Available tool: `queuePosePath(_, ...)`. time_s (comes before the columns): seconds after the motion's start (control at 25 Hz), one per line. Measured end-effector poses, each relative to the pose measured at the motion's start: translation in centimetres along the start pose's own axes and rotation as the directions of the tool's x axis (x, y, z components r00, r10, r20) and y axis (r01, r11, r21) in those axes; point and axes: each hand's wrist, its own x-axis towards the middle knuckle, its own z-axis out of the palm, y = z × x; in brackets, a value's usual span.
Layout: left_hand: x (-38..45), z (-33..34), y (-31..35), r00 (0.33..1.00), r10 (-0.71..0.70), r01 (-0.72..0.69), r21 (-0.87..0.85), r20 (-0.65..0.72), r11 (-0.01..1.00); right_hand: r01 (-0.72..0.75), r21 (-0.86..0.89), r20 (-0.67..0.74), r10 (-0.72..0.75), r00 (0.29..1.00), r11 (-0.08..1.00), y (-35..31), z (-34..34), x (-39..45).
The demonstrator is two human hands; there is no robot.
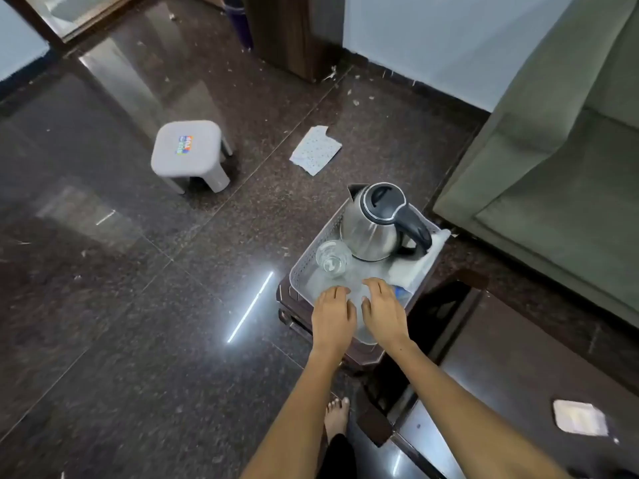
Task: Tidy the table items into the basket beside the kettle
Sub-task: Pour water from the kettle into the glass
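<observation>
I see a green sofa (553,174) filling the right side, set on a dark polished floor (138,305). A small dark worktop (366,357) stands near the sofa's corner and carries a pale plastic basket (304,267). Inside the basket, the steel kettle (377,226) with its black handle sits at the far end, and an upturned clear glass (332,258) stands just beside it on the left. Folded white cloth or paper (415,264) lies along the basket's right side, with something blue (401,291) peeking out by my right hand; I cannot tell what it is. A grey stool (188,153) stands well apart on the floor, with a torn paper sheet (316,150) nearby. My left hand (333,314) and right hand (383,311) rest side by side over the basket's near end, each grip relaxed, fingers extended, clasping nothing.
</observation>
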Motion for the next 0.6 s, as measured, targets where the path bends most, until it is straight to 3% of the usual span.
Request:
queuePosePath(0.32, 3.4, -0.8, -2.6, 0.995, -0.084, 0.081, -0.055, -0.055, 0.995, 0.005, -0.061, 0.146, 0.004, 0.989, 0.998, -3.4, 2.1, 6.7)
queuePosePath(0.48, 4.4, -1.2, -3.5, 0.993, -0.115, 0.113, -0.064, -0.02, 0.992, -0.179, 0.046, 0.19, 0.167, 0.967, 0.983, -2.9, 3.5, 8.7)
queuePosePath(0.6, 4.5, -1.1, -3.7, 0.987, -0.155, 0.159, -0.111, 0.038, 0.981, -0.07, -0.086, 0.228, 0.088, 0.97, 0.994, -1.8, 3.5, 8.7)
